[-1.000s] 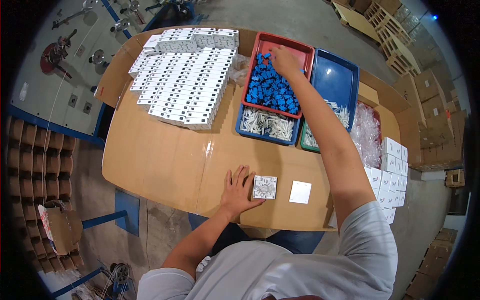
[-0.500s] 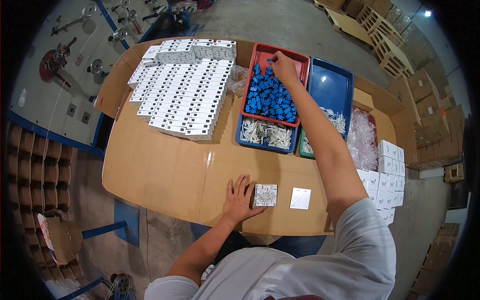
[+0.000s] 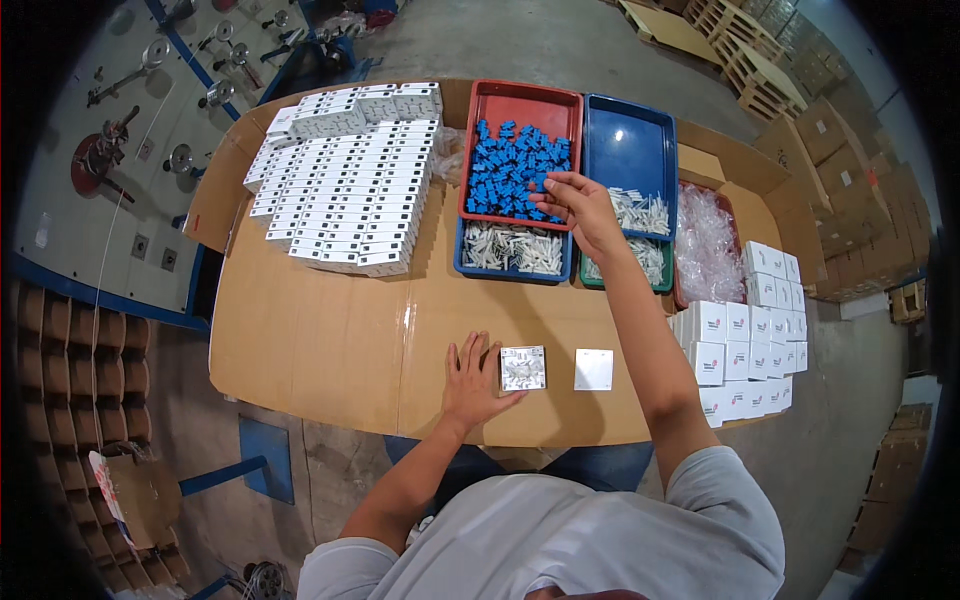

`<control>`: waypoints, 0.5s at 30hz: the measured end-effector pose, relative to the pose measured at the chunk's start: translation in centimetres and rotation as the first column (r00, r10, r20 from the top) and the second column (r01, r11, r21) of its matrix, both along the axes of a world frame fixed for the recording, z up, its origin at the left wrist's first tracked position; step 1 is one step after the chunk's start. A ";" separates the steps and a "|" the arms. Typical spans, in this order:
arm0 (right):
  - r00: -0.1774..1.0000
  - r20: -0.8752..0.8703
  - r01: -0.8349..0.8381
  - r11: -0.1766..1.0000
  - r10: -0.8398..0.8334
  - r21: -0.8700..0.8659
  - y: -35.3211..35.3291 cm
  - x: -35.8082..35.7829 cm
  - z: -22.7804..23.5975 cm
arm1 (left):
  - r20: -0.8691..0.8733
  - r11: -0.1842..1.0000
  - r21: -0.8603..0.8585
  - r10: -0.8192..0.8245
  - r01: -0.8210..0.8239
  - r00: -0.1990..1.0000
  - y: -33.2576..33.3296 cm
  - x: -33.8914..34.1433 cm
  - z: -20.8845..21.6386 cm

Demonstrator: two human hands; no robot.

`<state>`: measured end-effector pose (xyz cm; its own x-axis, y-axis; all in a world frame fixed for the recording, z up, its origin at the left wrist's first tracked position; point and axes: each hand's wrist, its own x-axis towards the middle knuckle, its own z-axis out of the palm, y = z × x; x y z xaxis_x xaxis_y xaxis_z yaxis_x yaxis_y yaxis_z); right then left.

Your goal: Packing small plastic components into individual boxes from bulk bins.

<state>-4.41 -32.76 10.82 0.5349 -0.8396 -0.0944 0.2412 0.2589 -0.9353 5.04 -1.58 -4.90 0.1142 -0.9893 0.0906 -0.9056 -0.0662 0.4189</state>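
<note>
Taking the open box (image 3: 523, 368) as your clock's centre, your left hand (image 3: 473, 388) sits just beside it at 9 o'clock and the square plate (image 3: 594, 370) lies apart at 3. At 12 the clip tray (image 3: 525, 100) overlaps the plug tray (image 3: 513, 277) nearer you, your right hand (image 3: 590, 212) above its near right corner. Rows of boxes (image 3: 345, 190) stand at 10 to 11, plastic bags (image 3: 708, 245) lie at 2, and stacked cartons (image 3: 755, 345) stand beyond the plate at 3
</note>
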 end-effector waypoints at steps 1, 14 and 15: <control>1.000 0.017 -0.003 1.000 0.003 0.016 0.2 -0.5 0.0 | 0.002 1.000 0.000 -0.005 0.005 1.000 0.0 0.0 0.0; 1.000 0.019 0.015 0.999 -0.016 0.047 2.9 -2.7 0.4 | 0.004 1.000 0.012 -0.004 0.004 1.000 1.1 -0.6 -0.5; 1.000 0.014 0.004 0.999 -0.005 0.038 3.0 -2.9 0.0 | 0.010 1.000 0.018 -0.004 0.004 1.000 1.1 -0.7 -0.4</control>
<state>-7.31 -29.72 10.78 0.5328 -0.8379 -0.1188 0.2555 0.2931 -0.9213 4.35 -0.47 -5.35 0.1094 -0.9913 0.0736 -0.9102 -0.0701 0.4082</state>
